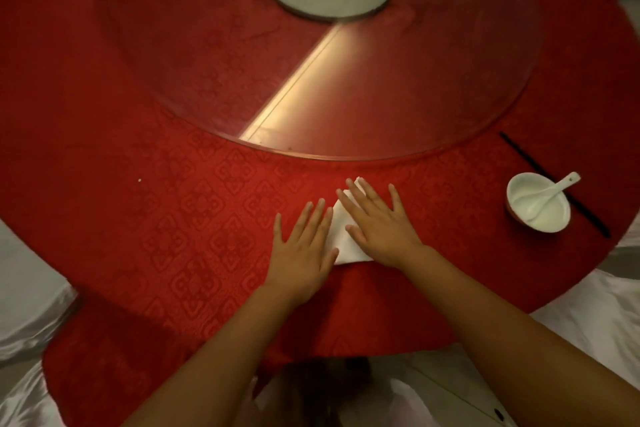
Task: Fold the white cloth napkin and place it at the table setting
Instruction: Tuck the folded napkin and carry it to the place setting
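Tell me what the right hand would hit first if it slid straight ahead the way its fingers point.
Probably the glass turntable's near rim. The right hand points up-left across bare red tablecloth; nothing lies between.

My round table in its red patterned cloth (145, 218) has a glass turntable (207, 55) in the middle, the white napkin (341, 236) near my edge, and bowl (538, 204) plus black chopsticks (530, 163) off right.

White cloth napkin (341, 239), folded small, flat on the table's near edge, mostly covered
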`<move>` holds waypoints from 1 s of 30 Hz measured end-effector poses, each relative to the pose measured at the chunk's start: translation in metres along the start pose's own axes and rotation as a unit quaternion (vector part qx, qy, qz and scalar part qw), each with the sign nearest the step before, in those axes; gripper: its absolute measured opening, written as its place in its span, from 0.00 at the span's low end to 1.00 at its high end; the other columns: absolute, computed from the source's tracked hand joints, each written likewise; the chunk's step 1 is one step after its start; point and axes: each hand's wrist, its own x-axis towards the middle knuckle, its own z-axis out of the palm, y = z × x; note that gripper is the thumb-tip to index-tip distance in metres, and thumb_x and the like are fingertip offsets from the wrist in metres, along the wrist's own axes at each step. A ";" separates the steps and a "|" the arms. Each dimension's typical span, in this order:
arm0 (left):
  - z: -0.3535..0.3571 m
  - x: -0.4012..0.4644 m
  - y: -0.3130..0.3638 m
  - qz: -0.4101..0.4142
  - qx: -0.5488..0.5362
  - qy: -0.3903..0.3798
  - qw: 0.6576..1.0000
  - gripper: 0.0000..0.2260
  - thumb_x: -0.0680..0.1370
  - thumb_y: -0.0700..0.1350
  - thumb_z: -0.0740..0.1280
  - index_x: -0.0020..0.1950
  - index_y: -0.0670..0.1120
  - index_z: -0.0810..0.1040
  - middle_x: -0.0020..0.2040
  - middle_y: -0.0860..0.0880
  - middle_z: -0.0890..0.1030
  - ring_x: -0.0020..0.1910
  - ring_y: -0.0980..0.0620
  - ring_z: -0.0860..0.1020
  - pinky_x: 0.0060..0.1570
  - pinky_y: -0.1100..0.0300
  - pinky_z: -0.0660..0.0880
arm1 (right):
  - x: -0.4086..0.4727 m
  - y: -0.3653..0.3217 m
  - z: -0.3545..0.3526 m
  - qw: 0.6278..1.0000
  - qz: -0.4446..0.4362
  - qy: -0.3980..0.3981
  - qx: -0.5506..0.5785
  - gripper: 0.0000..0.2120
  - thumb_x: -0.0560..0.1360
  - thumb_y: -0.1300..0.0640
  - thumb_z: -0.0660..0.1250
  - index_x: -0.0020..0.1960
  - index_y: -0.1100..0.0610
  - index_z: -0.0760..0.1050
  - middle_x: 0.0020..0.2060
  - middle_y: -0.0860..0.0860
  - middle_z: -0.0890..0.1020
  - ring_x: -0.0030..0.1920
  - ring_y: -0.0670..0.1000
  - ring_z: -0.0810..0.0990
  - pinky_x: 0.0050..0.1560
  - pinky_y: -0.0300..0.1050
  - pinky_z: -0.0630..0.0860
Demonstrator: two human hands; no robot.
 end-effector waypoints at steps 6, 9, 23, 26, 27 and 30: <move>0.020 -0.029 0.004 0.006 0.053 -0.042 0.998 0.30 0.75 0.63 0.39 0.74 0.53 0.36 0.74 0.54 0.36 0.74 0.51 0.35 0.64 0.40 0.26 | -0.013 0.000 0.002 0.999 -0.043 -0.024 -0.024 0.30 0.79 0.50 0.50 0.75 0.47 0.39 0.77 0.49 0.43 0.76 0.50 0.40 0.71 0.63 0.38; 0.029 -0.032 -0.002 -0.013 0.040 -0.065 0.997 0.29 0.77 0.64 0.42 0.72 0.56 0.32 0.74 0.54 0.33 0.73 0.50 0.33 0.65 0.40 0.27 | 0.002 0.004 -0.006 0.994 -0.086 -0.053 -0.041 0.29 0.79 0.54 0.51 0.75 0.48 0.41 0.77 0.52 0.45 0.76 0.51 0.40 0.72 0.63 0.38; 0.007 -0.006 0.089 -0.437 -0.301 0.293 0.795 0.21 0.71 0.37 0.68 0.64 0.38 0.71 0.64 0.36 0.71 0.65 0.38 0.68 0.65 0.50 0.62 | 0.051 0.026 -0.040 0.975 -0.188 -0.115 -0.030 0.18 0.71 0.60 0.62 0.60 0.58 0.68 0.59 0.58 0.75 0.63 0.58 0.70 0.70 0.58 0.53; 0.004 0.016 0.095 -0.488 -0.402 0.260 0.730 0.27 0.72 0.36 0.68 0.69 0.35 0.64 0.66 0.33 0.66 0.64 0.36 0.68 0.65 0.44 0.66 | 0.040 0.043 -0.042 0.978 -0.139 -0.146 0.059 0.17 0.71 0.59 0.62 0.59 0.57 0.69 0.57 0.58 0.79 0.59 0.59 0.76 0.66 0.54 0.59; 0.004 0.018 0.091 -0.496 -0.412 0.253 0.721 0.27 0.72 0.35 0.68 0.70 0.35 0.63 0.66 0.33 0.65 0.63 0.35 0.69 0.64 0.42 0.67 | 0.035 0.043 -0.042 0.975 -0.128 -0.160 0.089 0.17 0.71 0.57 0.63 0.60 0.56 0.70 0.58 0.57 0.79 0.59 0.58 0.75 0.65 0.54 0.60; 0.001 0.038 0.091 -0.476 -0.437 0.257 0.719 0.22 0.72 0.35 0.67 0.65 0.36 0.68 0.59 0.34 0.74 0.58 0.37 0.73 0.55 0.46 0.73 | 0.017 0.064 -0.043 0.960 -0.076 -0.180 0.199 0.15 0.72 0.56 0.62 0.58 0.52 0.75 0.56 0.54 0.80 0.58 0.58 0.76 0.61 0.51 0.65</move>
